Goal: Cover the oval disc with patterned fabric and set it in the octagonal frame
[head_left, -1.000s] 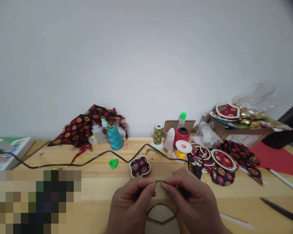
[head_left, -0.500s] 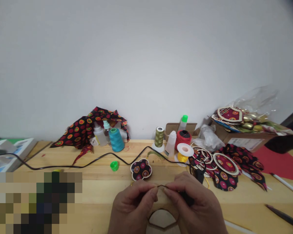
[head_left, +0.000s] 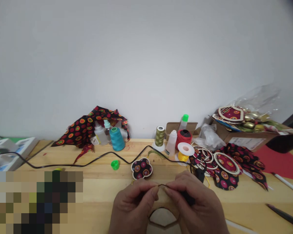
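Both my hands meet low in the middle of the wooden table [head_left: 100, 182]. My left hand [head_left: 133, 209] and my right hand [head_left: 197, 208] each pinch an end of a thin dark thread [head_left: 161, 185] stretched between their fingertips. Under them lies a cut-out wooden frame [head_left: 162, 217], partly hidden by my fingers. A dark object shows under my right hand; what it is I cannot tell. Just beyond my hands lies a flower-shaped piece covered in patterned fabric [head_left: 141, 168].
A black cable [head_left: 88, 162] runs across the table. Behind it stand a teal thread cone [head_left: 116, 139], an olive spool [head_left: 159, 136], a red spool [head_left: 184, 138], a yellow spool [head_left: 185, 151], glue bottles [head_left: 171, 142] and patterned cloth [head_left: 84, 128]. Fabric pieces [head_left: 226, 164], a cardboard box [head_left: 246, 135] and scissors [head_left: 284, 216] lie right.
The view has shifted slightly, so the table items sit a little lower and to the right. My hands stay together, pinching the thread.
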